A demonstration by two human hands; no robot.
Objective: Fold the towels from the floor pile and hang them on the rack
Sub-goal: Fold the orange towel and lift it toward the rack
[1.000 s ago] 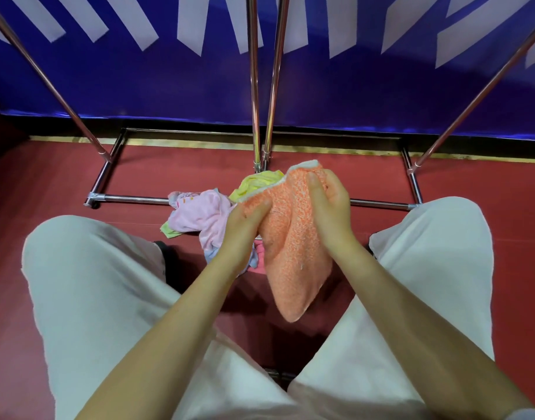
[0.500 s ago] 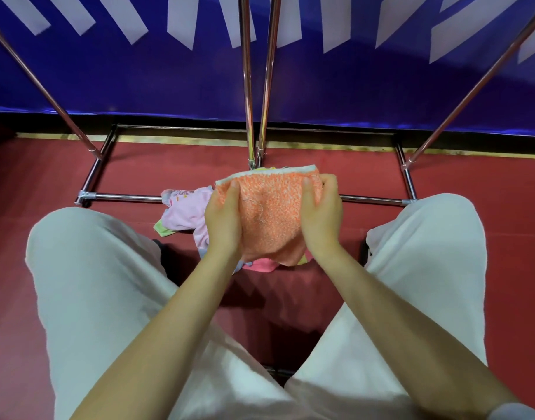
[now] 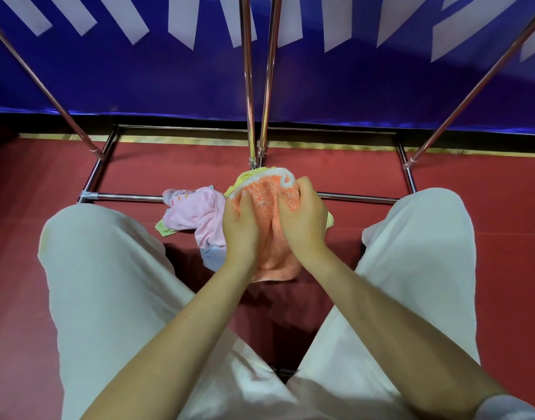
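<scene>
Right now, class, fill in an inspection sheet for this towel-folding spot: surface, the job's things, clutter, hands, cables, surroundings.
Surface: red floor, with the pile lying on it between the person's knees.
Job's things: orange towel, bunched and lifted over the pile; pink towel crumpled on the floor left of it; yellow-green cloth showing behind the orange towel; metal rack, no towel seen on the bars in view.
Clutter: nothing seen.
Hands: left hand and right hand both grip the orange towel, close together.
Cables: nothing seen.
Surroundings: blue banner with pale stripes behind the rack; person's white trousers either side.
</scene>
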